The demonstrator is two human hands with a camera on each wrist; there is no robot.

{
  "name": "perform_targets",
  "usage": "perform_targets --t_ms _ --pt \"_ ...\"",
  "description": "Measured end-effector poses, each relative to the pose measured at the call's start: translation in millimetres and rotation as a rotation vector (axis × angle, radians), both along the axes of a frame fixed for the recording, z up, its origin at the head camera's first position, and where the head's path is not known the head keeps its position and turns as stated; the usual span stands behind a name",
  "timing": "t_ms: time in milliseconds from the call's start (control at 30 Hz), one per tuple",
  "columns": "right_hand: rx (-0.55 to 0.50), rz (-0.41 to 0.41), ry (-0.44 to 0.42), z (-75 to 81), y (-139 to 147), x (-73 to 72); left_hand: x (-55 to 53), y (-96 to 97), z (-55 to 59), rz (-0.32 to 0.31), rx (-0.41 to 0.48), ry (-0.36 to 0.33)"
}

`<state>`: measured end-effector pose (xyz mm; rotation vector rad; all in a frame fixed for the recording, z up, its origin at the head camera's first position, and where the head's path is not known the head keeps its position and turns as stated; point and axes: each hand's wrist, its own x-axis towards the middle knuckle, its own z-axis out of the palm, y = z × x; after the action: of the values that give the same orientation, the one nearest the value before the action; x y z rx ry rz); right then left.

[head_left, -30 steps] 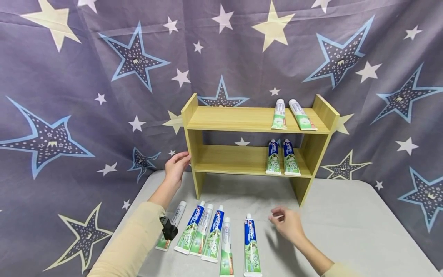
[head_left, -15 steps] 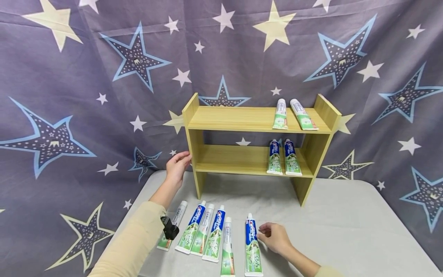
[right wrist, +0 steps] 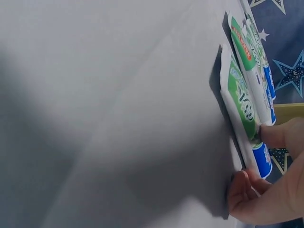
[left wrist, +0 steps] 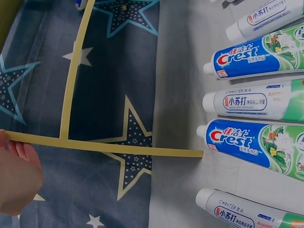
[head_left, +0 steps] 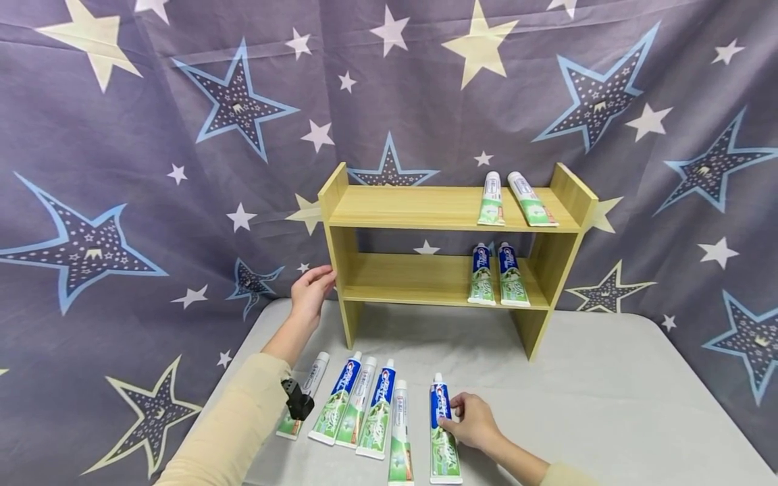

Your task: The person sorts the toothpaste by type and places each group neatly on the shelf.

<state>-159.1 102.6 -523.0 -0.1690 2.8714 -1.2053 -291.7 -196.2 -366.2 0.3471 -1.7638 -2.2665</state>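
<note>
My right hand (head_left: 477, 424) pinches a blue-and-green Crest toothpaste tube (head_left: 446, 457) lying on the table, thumb on its printed face and fingers at its right edge. In the right wrist view, thumb and fingers stand on opposite sides of the same toothpaste tube (right wrist: 241, 99), near its blue end. My left hand (head_left: 310, 295) holds the left side panel of a two-tier wooden shelf (head_left: 401, 208). The left wrist view shows the fingers at the panel's edge (left wrist: 102, 146). Left of the pinched tube lie several more tubes, such as a white-and-green toothpaste tube (head_left: 400, 432) and a Crest tube (head_left: 377, 408).
On the shelf's upper board rest two white-and-green tubes, one straight (head_left: 491, 199) and one slanted (head_left: 531, 200). Two Crest tubes (head_left: 481, 275) lie on the lower board at the right. A grey cloth (head_left: 614, 398) covers the table; a starry curtain (head_left: 425, 88) hangs behind.
My right hand has moved left and slightly down to the separate Crest tube and now pinches it. The left hand stays at the shelf's side panel.
</note>
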Motion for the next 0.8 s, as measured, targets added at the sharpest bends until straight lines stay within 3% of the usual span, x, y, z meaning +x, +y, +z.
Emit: perform_targets --t_ms 567,800 --pt "-0.028 -0.088 -0.121 9.7 -25.6 8.6 1.8 -0.1 -1.3 -0.004 -0.006 -0.007" --pt "-0.041 -0.085 -0.141 16.2 -26.8 6.1 1.2 1.2 0.0 0.003 -0.017 -0.003"
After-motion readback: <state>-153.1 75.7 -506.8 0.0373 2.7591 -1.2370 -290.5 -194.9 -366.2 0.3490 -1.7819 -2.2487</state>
